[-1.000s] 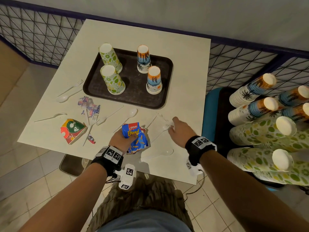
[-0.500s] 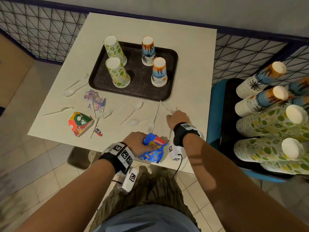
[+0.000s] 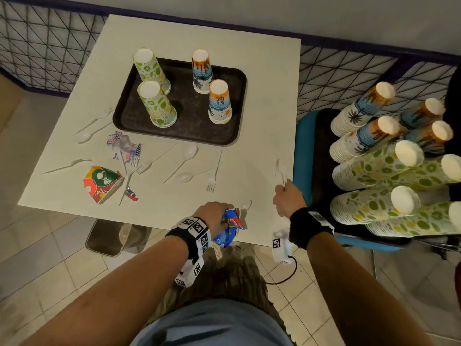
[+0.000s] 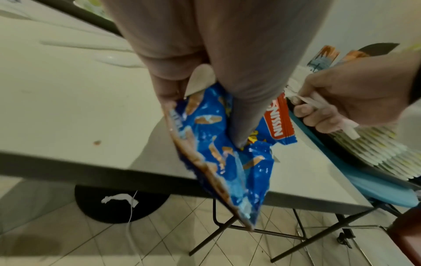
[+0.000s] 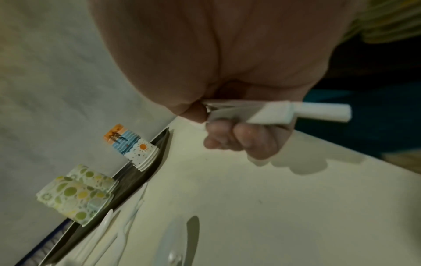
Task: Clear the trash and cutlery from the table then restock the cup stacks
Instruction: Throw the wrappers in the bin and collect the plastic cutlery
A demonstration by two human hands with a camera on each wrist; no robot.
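Observation:
My left hand (image 3: 214, 213) grips a crumpled blue snack wrapper (image 3: 228, 229) (image 4: 227, 144) at the table's near edge; a white spoon (image 4: 201, 79) is also between its fingers. My right hand (image 3: 287, 196) (image 5: 239, 136) holds white plastic cutlery (image 3: 280, 171) (image 5: 284, 111) near the table's right edge. Loose forks and spoons (image 3: 185, 177) lie on the white table (image 3: 262, 108). A red and green wrapper (image 3: 102, 183) and a small clear wrapper (image 3: 123, 146) lie at the left. Several short cup stacks (image 3: 157, 106) stand upside down on a dark tray (image 3: 189, 131).
Tall stacks of paper cups (image 3: 389, 166) lie sideways on a blue chair (image 3: 301, 151) to the right of the table. A bin (image 3: 109, 238) (image 4: 118, 203) sits on the tiled floor under the table's near edge. A wire mesh fence (image 3: 50, 46) runs behind the table.
My left hand has pulled the blue wrapper back to the table's near edge. My right hand has lifted the cutlery and moved right, toward the chair side.

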